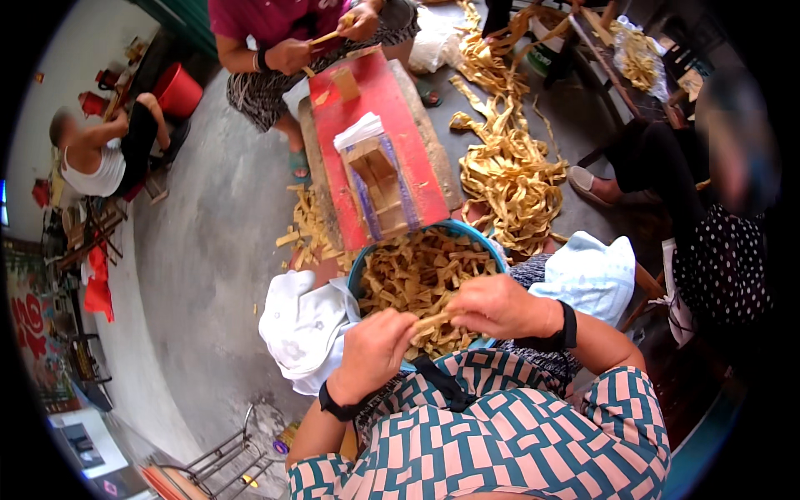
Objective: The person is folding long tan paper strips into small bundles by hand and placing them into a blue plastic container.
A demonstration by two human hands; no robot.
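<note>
My left hand point(372, 348) and my right hand point(497, 307) pinch the two ends of a short tan strip point(430, 322), held between them above a round blue basin point(463, 227). The basin is nearly full of small, folded tan pieces point(417, 275) of the same colour. It stands between my knees. Just beyond it, a long red board point(408, 117) carries a small open-topped box point(379, 179) with brown sides and purple edging, and a stack of white paper point(359, 132) at its far end.
Across the board a person point(275, 37) holds a tan stick-like piece in both hands. Long tan strips point(512, 179) heap on the floor to the right; short pieces point(308, 225) lie left. Cloths point(304, 325) cover my knees. Another person sits right, one far left by a red bucket point(178, 90).
</note>
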